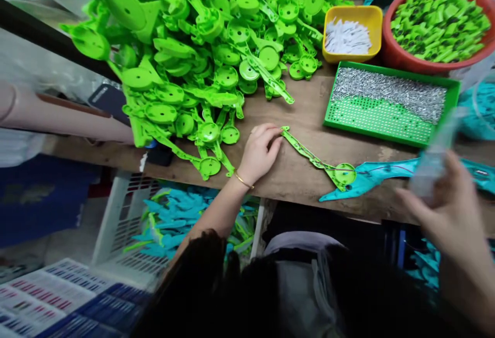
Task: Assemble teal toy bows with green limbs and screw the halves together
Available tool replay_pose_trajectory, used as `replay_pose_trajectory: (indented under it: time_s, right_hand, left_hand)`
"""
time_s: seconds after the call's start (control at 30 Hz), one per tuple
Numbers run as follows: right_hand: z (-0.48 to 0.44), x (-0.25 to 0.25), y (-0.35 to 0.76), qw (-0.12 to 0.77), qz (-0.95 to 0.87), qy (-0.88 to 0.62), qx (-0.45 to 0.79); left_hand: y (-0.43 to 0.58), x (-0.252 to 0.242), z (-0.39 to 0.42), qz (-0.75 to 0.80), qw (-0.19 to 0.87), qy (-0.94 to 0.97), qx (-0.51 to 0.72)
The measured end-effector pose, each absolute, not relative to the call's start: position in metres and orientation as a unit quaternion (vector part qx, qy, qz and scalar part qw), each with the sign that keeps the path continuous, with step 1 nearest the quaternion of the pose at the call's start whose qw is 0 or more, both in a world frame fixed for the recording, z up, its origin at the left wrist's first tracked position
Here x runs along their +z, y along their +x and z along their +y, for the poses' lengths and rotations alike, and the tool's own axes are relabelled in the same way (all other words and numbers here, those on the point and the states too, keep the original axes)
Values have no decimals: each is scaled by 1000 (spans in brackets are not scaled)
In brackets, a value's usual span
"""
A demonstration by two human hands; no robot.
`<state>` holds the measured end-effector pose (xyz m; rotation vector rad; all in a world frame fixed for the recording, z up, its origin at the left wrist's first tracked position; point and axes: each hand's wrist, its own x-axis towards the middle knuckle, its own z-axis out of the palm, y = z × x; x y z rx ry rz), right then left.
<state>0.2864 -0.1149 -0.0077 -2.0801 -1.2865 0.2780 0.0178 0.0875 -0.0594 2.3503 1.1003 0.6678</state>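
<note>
My left hand (262, 153) rests on the table, with thumb and fingers closed on the far end of a slim green plastic part (309, 157). That part has a round disc at its near end and a thin wire along its length. Its disc overlaps a long teal plastic piece (381, 171) that runs off to the right, with a reddish wire on it. Above the teal piece, my right hand (450, 199) is wrapped round a translucent plastic bottle (427, 168), tilted and blurred by motion.
A large heap of green plastic parts (209, 60) covers the back left. At the back right stand a yellow tub (372, 29) of white strips, a green tray (390, 134) of small metal pieces and a red bowl (394, 54) of green pieces. A white crate (119, 224) sits below.
</note>
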Motion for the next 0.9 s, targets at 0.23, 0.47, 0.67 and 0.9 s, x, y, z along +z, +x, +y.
replay_pose_trajectory:
  time_s: [0.23,0.47,0.67,0.9]
  right_hand:
    - [-73,-16,211,176,-752,-635,19]
    - [-45,-20,192,105,-784,-610,-39]
    - [-44,-29,186,96,-784,-611,-44]
    - [-62,-31,201,100,-735,-671,5]
  left_hand:
    - [20,-73,96,400,238,852,240]
    - [19,-73,95,407,244,846,241]
    - [21,-71,93,419,247,840,241]
    - [23,-71,92,419,228,843,248]
